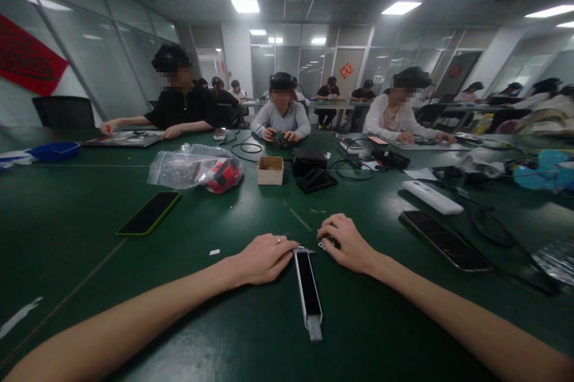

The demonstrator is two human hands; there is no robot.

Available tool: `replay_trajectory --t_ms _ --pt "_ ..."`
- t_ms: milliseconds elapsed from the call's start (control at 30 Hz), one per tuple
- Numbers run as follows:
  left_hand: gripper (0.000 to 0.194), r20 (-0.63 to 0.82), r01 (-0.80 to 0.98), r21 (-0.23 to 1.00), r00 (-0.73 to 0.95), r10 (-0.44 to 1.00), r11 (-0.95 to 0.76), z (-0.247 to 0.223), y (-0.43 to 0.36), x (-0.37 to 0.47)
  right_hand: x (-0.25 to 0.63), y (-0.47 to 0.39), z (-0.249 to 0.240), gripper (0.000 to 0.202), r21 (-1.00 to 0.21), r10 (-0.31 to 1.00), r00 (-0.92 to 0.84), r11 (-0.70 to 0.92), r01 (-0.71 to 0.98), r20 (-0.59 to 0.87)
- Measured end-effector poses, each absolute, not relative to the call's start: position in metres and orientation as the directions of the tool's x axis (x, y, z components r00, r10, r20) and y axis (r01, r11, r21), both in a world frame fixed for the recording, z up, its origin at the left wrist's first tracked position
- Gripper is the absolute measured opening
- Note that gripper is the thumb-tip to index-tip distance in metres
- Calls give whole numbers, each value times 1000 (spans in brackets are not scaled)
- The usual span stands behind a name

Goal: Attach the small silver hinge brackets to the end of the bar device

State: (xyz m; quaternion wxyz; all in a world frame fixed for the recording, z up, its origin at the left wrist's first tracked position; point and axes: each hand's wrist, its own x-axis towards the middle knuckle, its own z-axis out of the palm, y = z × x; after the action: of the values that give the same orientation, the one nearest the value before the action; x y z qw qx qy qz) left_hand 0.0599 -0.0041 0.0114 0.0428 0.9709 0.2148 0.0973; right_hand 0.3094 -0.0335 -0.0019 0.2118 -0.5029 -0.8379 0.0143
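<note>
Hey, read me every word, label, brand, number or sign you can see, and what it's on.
Nothing is readable.
Red banner: dark marks, too blurred.
Red diamond sign: too small.
Red sign on the right: too blurred.
Long black-and-silver object: no legible text.

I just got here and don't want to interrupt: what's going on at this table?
The left hand rests at the far end of a slim black-and-silver device lying on the green table. The right hand curls around a small dark piece, mostly hidden by the fingers. A green-edged phone lies off to the left.
</note>
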Motion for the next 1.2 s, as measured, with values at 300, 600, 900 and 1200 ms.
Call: replay_trajectory --t_ms 300,600,900,1200 --pt "28 177 407 205 879 443 -890 15 -7 59 310 -34 -3 20 -226 854 -406 488 843 326" --pt "26 171 413 209 877 448 -887 17 -8 60 307 -19 28 15 -162 893 -431 447 880 127" --pt "26 184 407 186 880 439 -894 10 -5 59 280 1 50 13 -99 886 -433 422 901 -167" --pt "26 181 401 180 884 432 -898 12 -5 61 280 -50 25 15 -436 920 -314 388 812 235"
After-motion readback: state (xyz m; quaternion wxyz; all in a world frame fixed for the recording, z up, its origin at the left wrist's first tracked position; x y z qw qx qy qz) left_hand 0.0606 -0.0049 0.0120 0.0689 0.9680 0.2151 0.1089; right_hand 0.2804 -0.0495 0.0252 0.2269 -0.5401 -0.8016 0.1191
